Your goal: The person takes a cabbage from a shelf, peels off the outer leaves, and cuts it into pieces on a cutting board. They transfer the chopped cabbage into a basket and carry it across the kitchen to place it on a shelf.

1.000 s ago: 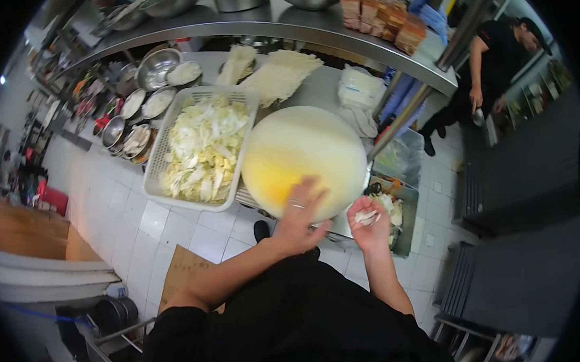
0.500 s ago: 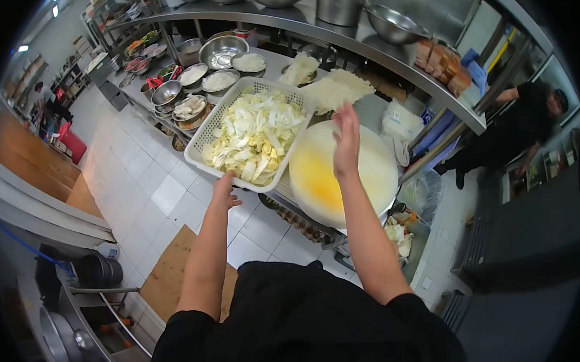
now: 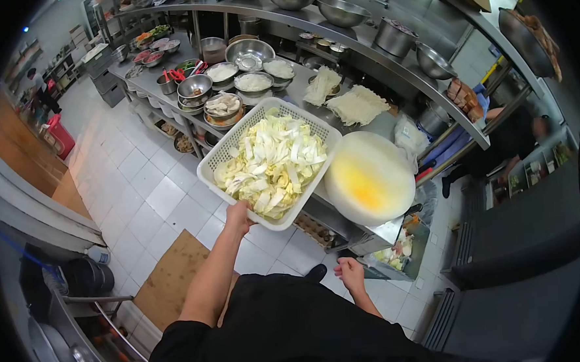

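Note:
My left hand [image 3: 238, 216] grips the near rim of a white perforated plastic basket [image 3: 282, 224]. Chopped pale yellow-green cabbage [image 3: 276, 159] is heaped inside it. The basket's right side comes up close to a thick round white cutting board [image 3: 395, 182] with a yellow stain in its middle. My right hand [image 3: 351, 273] hangs low in front of the counter, away from the basket, its fingers curled with nothing visible in them. The underside of the basket is hidden.
Steel bowls [image 3: 249, 54] of white ingredients crowd the counter's left part. Pale flat sheets [image 3: 358, 105] lie behind the board. A bin with vegetable scraps [image 3: 398, 249] stands below right. Overhead runs a steel shelf [image 3: 297, 13]. Another person [image 3: 498, 140] is at the right.
My right hand has dropped from above the round board to below the counter's edge, its fingers now curled. My left hand now grips the basket's rim. The view has shifted.

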A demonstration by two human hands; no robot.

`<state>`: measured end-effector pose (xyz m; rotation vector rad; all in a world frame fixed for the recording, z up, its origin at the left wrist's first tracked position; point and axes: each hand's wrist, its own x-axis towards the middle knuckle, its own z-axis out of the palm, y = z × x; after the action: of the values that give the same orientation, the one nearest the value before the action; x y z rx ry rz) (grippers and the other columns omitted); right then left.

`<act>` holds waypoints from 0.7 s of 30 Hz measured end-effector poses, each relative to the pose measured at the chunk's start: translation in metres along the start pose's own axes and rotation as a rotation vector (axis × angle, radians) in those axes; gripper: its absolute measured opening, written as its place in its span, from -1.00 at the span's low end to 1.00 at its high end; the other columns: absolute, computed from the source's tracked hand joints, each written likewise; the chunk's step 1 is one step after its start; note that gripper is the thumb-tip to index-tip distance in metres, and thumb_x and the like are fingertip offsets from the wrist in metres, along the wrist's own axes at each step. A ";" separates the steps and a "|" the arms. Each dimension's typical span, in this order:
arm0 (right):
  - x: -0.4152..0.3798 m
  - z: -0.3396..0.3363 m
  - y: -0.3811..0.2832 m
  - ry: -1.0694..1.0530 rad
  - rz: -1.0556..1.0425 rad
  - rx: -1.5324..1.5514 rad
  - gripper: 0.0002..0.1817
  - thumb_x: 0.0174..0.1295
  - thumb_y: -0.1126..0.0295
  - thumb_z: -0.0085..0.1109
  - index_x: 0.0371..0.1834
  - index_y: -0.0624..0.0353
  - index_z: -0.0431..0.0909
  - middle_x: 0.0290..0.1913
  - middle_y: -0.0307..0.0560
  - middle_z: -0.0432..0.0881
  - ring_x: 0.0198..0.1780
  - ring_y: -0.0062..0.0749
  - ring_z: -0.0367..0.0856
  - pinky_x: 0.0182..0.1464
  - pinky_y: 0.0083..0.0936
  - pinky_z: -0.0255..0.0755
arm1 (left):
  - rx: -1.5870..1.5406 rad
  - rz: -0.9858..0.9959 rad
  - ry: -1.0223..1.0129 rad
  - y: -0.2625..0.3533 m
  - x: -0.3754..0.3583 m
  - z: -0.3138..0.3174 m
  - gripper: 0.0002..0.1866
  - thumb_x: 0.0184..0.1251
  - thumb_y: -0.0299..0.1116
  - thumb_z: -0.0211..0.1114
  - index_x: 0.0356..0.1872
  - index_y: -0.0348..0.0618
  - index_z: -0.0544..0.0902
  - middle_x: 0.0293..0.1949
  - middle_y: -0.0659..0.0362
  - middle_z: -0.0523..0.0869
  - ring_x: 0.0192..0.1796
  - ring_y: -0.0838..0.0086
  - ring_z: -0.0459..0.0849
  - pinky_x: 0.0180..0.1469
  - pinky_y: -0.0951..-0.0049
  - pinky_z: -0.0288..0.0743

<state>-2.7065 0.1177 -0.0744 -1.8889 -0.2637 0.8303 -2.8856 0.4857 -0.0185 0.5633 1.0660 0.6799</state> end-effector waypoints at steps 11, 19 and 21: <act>0.048 0.120 -0.102 -0.412 0.256 0.517 -0.18 0.44 -0.18 0.12 0.57 0.17 0.25 0.42 0.24 0.47 0.34 0.10 0.58 0.26 0.10 0.53 | 0.168 0.036 0.092 0.053 -0.086 -0.219 -0.56 -0.01 -0.60 0.22 0.01 -0.37 0.61 -0.26 0.04 0.66 -0.35 0.18 0.70 -0.43 0.07 0.66; 0.111 0.285 -0.053 -0.586 0.438 0.250 -0.51 0.27 0.54 0.17 0.30 0.25 0.41 -0.14 0.08 0.73 -0.47 -0.17 0.79 -0.63 -0.50 0.63 | 0.251 -0.049 0.228 0.028 -0.096 -0.389 -0.58 0.05 -0.57 0.23 0.02 -0.42 0.66 -0.25 0.00 0.72 -0.32 0.19 0.75 -0.45 0.09 0.70; 0.116 0.351 -0.066 -0.609 0.400 0.203 -0.51 0.23 0.55 0.15 0.28 0.23 0.42 -0.19 0.06 0.72 -0.51 -0.17 0.77 -0.67 -0.51 0.58 | 0.174 -0.044 0.279 0.029 -0.094 -0.423 -0.57 0.06 -0.57 0.24 0.03 -0.43 0.65 -0.24 0.00 0.72 -0.32 0.19 0.76 -0.46 0.09 0.69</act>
<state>-2.8373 0.4601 -0.1549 -1.4769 -0.1610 1.6390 -3.3115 0.4745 -0.1039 0.6037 1.4040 0.6431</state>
